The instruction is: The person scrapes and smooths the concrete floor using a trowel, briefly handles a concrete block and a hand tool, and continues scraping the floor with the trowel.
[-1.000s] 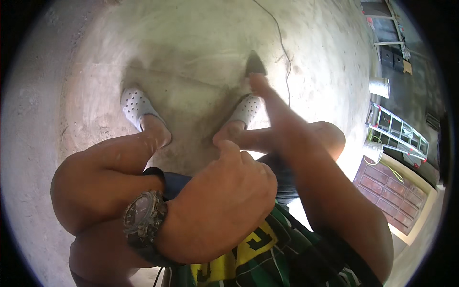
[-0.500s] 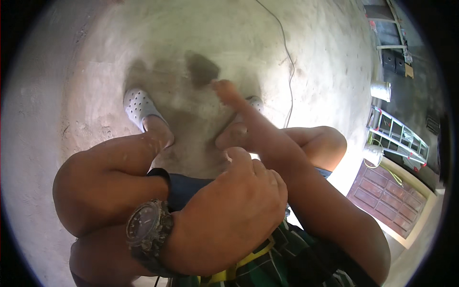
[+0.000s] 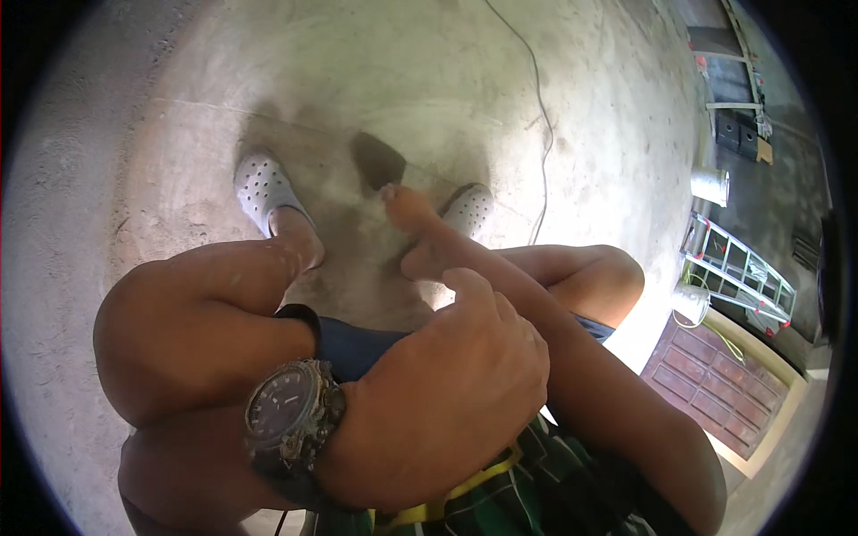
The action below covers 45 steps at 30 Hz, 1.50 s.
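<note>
My right hand (image 3: 409, 210) is closed on a dark flat tool (image 3: 379, 161), apparently a trowel or scraper, held low over the concrete floor (image 3: 295, 80) between my feet. My left hand (image 3: 456, 375), with a black watch (image 3: 290, 411) at its wrist, hangs curled in front of my body, beside my right forearm; what its fingers hold, if anything, is hidden. Pale perforated clogs (image 3: 266, 189) are on my feet, and my bent knees frame both arms.
A thin cable (image 3: 541, 107) runs along the floor on the right. Farther right are a white bucket (image 3: 710, 185), an aluminium ladder (image 3: 742, 268), another bucket (image 3: 691, 302), a wooden door (image 3: 706, 384), black boxes (image 3: 737, 136) and shelving (image 3: 733, 103). A rough surface (image 3: 71, 250) borders the left side.
My right hand and the dark tool have swept left, then come a little nearer my body. My left hand has shifted slightly to the right, still curled.
</note>
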Each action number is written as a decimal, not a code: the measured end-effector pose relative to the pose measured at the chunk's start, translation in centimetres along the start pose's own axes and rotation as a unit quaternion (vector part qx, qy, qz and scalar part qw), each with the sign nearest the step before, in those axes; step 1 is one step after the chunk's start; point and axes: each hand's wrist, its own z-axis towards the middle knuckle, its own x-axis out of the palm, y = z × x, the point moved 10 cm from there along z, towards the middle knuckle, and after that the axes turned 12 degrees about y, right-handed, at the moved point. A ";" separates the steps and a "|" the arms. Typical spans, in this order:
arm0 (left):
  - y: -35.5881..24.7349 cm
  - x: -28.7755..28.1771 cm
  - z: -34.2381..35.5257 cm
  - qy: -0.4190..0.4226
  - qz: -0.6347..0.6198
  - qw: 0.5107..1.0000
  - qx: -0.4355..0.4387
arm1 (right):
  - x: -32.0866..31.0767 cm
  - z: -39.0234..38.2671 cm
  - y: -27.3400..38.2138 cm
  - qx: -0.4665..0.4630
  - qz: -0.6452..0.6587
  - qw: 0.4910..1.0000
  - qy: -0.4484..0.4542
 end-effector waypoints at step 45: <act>-0.8 -0.6 1.0 -0.026 0.039 0.998 0.034 | -3.9 0.9 -18.0 0.171 0.254 0.943 0.128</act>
